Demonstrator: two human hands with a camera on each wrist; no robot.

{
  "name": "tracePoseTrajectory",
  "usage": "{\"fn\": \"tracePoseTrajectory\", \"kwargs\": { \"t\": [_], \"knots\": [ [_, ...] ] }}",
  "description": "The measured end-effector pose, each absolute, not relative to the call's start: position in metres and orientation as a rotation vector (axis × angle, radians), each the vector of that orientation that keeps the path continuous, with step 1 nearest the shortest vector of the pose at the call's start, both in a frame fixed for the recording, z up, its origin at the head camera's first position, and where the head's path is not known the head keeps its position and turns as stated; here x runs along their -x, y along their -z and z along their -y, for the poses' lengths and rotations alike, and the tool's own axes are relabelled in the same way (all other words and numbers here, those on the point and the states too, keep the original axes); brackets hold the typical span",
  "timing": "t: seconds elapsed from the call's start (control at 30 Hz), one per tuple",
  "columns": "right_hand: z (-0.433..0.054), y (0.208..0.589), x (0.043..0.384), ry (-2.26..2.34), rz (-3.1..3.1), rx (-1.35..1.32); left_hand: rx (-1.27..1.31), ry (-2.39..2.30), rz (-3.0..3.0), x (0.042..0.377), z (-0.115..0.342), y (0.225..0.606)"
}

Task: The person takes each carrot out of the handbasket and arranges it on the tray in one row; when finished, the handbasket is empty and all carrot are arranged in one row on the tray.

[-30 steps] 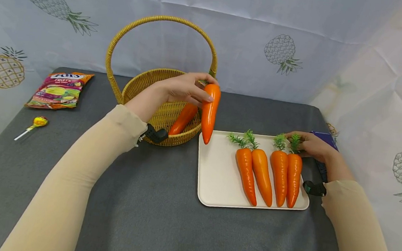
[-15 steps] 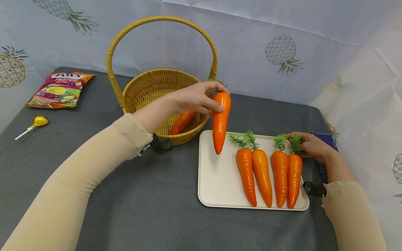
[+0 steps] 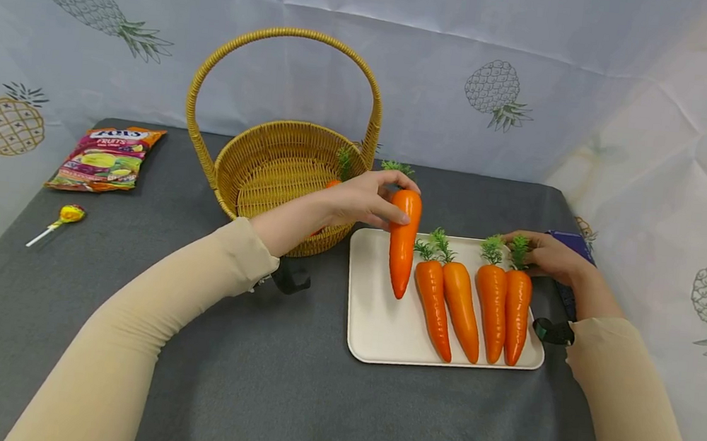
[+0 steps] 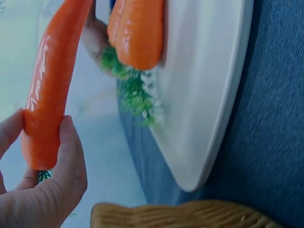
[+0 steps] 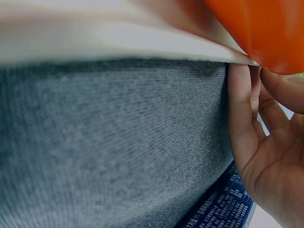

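In the head view my left hand [image 3: 371, 197] holds an orange toy carrot [image 3: 404, 243] upright, tip down, above the left part of a cream tray [image 3: 375, 329]. The left wrist view shows thumb and fingers pinching the thick end of this carrot [image 4: 47, 95], close to its green top. Several more carrots lie on the tray in two pairs, among them the rightmost carrot [image 3: 515, 314]. My right hand [image 3: 548, 257] grips the tray's back right corner; in the right wrist view its fingers [image 5: 241, 90] are at the underside of the rim, the thumb above.
A wicker basket [image 3: 230, 198] with a tall handle stands behind the left forearm, a carrot partly hidden inside. A candy bag [image 3: 103, 159] and a lollipop [image 3: 71, 213] lie at the left. Beside the right hand is a dark blue printed package [image 3: 571, 243]. Printed cloth hangs behind the table.
My left hand has carried the carrot rightward and down, from the basket's right rim to over the tray. The right hand has stayed at the tray's corner.
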State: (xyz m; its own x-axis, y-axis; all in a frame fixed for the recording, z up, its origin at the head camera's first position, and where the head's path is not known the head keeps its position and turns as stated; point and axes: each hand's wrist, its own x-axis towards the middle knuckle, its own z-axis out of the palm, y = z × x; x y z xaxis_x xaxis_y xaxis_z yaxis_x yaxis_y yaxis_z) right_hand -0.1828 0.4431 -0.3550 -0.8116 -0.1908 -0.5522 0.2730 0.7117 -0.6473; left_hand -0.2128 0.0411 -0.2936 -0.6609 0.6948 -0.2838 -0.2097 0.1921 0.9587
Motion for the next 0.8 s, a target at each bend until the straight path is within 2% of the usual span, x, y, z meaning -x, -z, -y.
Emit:
{"fn": "tracePoseTrajectory", "kwargs": {
  "t": [0.8],
  "knots": [
    [-0.442,0.354,0.182,0.993,-2.315,-0.058,-0.337,-1.531,-1.722,0.181,-0.067,0.334]
  ]
}}
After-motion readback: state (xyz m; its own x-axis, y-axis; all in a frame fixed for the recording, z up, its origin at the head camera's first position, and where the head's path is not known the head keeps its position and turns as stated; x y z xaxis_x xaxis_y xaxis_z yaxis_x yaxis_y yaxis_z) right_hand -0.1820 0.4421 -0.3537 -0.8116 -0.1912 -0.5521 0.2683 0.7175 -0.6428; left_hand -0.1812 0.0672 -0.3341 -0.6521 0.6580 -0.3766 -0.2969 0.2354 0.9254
